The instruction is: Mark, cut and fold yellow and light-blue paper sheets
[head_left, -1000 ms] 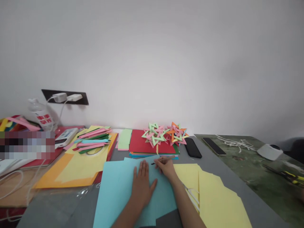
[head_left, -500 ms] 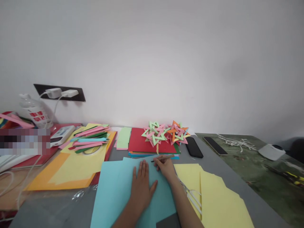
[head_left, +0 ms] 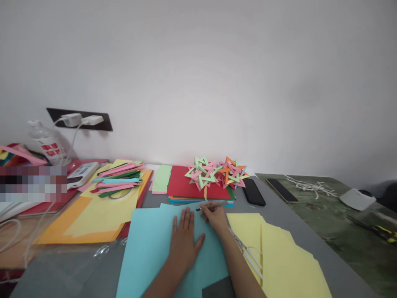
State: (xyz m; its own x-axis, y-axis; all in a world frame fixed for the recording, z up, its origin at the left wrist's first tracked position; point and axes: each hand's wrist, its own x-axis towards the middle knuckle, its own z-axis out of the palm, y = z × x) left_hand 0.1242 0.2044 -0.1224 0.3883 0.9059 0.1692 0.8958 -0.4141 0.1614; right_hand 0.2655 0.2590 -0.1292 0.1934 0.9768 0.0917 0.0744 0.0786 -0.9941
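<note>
- Squarely before the wearer, light-blue paper (head_left: 147, 248) lies spread on a grey table (head_left: 302, 231), both hands over it.
- The left hand (head_left: 185, 240) rests palm down on the paper, its middle fingers close together, the little finger slightly apart, the thumb spread away.
- The right hand (head_left: 214, 216) grips a slim pen-like tool (head_left: 221, 203), fingers pinched around its shaft, dark tip pointing left near the paper's far edge; whether the tip touches cannot be told.
- Beside the right forearm, white-handled scissors (head_left: 252, 265), partly hidden by the arm, lie on yellow sheets (head_left: 291, 260).
- Beyond the hands, a green-and-pink paper star (head_left: 202, 174) and a multicoloured paper star (head_left: 232, 171) sit side by side on a red sheet (head_left: 177, 182) atop a stack.
- At left, cut paper strips (head_left: 119, 180) lie bundled on yellow and orange paper (head_left: 58, 234); a plastic bottle (head_left: 49, 145) stands near the wall socket (head_left: 106, 122).
- At right, a black phone (head_left: 253, 192) lies near the stack, while white cords (head_left: 312, 187) lie loose on a green surface (head_left: 325, 223).
</note>
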